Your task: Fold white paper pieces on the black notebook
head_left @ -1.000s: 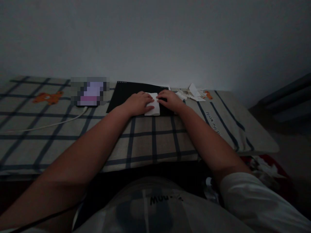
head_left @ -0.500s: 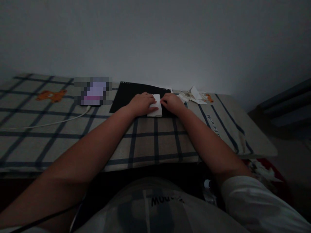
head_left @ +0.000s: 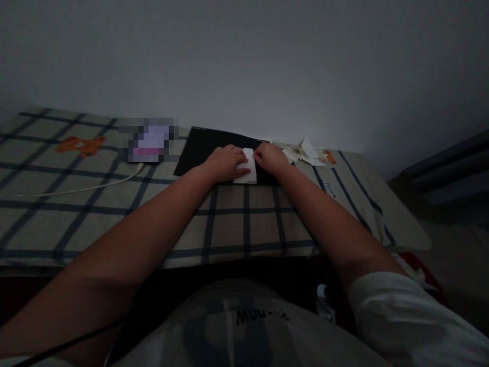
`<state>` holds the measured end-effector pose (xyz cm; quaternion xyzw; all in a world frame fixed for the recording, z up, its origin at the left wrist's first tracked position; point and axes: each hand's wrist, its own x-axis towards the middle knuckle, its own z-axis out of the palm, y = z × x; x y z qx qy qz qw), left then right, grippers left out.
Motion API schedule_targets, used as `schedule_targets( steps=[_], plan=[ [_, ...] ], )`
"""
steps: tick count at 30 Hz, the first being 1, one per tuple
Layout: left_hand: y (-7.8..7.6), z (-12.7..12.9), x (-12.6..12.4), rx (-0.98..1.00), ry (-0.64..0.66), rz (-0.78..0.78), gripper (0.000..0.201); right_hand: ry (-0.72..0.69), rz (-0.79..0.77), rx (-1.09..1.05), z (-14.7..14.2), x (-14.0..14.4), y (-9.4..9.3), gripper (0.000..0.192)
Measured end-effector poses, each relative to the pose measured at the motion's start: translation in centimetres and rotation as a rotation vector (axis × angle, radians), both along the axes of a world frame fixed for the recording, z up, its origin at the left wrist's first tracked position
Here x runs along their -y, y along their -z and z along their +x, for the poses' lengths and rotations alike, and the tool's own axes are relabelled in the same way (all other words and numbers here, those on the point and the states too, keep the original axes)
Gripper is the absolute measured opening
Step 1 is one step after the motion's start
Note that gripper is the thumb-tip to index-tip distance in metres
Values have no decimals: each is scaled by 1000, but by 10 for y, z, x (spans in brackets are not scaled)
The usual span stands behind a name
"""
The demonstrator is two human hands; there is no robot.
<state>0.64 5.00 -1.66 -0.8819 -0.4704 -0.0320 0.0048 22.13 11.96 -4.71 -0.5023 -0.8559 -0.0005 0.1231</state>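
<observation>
Small white folded paper rectangle sits on the black spiral-bound sheet atop the plaid cloth-covered table, pinned from both sides. Left hand lies flat, fingers spread over its left edge; right hand has fingers curled, tips pressing the right edge. My read: press the crease evenly, keeping the edges aligned, away from the pale paper scraps.

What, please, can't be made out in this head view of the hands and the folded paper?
- Folded white paper: its left part lies under the left hand; the right hand covers its right edge.
- Phone screen: pixelated.
- Paper scraps: too small and dim to tell apart.
- Black sheet: its middle is hidden by both hands.
</observation>
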Motion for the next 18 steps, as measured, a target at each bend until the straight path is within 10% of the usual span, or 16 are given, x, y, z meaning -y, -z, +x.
schedule_targets(
  steps=[18],
  plan=[
    [6, 1, 4, 42, -33, 26, 49, 187, 8, -99, -9, -16, 0, 31]
  ],
)
